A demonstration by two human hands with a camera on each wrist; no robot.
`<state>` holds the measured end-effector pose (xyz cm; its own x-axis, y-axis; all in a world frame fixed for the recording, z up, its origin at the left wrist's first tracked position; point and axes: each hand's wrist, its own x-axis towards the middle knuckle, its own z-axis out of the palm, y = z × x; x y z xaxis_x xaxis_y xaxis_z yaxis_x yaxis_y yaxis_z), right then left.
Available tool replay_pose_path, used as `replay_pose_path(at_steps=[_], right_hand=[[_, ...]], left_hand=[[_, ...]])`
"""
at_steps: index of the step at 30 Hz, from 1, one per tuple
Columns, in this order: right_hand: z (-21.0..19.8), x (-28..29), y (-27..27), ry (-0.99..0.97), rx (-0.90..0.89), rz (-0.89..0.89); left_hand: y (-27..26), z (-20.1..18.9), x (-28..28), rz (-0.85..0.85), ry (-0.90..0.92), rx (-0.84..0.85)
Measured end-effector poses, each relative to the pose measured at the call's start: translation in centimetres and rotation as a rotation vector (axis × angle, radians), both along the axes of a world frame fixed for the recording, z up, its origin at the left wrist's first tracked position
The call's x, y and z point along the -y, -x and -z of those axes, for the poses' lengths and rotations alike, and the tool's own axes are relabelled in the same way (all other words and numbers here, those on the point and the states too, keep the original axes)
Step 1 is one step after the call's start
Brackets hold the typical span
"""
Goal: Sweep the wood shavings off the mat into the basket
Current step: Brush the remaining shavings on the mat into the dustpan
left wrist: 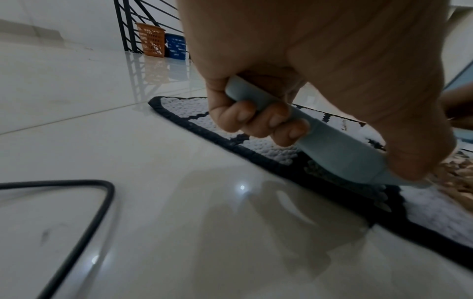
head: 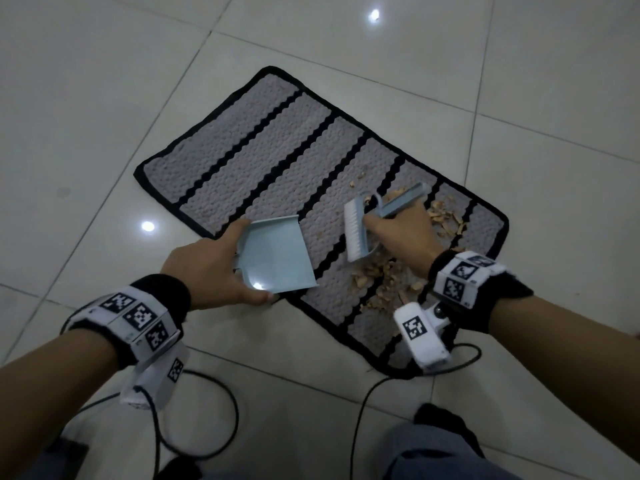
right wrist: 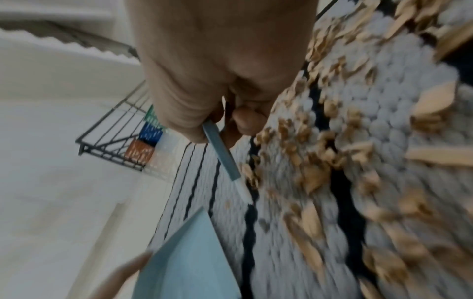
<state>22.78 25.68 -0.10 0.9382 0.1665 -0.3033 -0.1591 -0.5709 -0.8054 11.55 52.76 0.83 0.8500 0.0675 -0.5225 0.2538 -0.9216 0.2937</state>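
A grey mat [head: 263,157] with black stripes lies on the tiled floor. Tan wood shavings [head: 384,278] are scattered over its near right part, also close up in the right wrist view as wood shavings [right wrist: 317,174]. My left hand [head: 207,268] grips a pale blue dustpan [head: 277,258] by its handle [left wrist: 258,97], the pan's open side facing the shavings. My right hand [head: 401,233] grips a pale blue hand brush [head: 360,226], white bristles on the mat just left of the shavings. An orange basket [left wrist: 151,39] and a blue basket [left wrist: 176,46] stand far off.
A black metal railing [left wrist: 128,26] stands behind the baskets. Black cables [head: 207,410] trail on the floor near my knees, and one cable [left wrist: 84,222] loops beside the left hand. Glossy cream tiles [head: 86,116] surround the mat.
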Motion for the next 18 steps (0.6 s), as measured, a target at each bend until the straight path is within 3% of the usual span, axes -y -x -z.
replay_pose_path(at_steps=[4, 9, 13, 18], right_hand=[[-1.1, 1.6, -4.6, 0.045, 0.207, -0.017], [-0.8, 1.2, -9.7, 0.312, 0.435, -0.311], [0.8, 0.4, -10.4, 0.334, 0.424, -0.518], [1.9, 1.5, -6.9, 0.254, 0.387, -0.565]], left_hand=[[-0.9, 0.0, 1.4, -0.012, 0.034, 0.018], [-2.0, 0.2, 2.4, 0.002, 0.026, 0.01], [-2.5, 0.4, 2.1, 0.028, -0.029, -0.028], [-2.5, 0.4, 2.4, 0.023, -0.058, -0.03]])
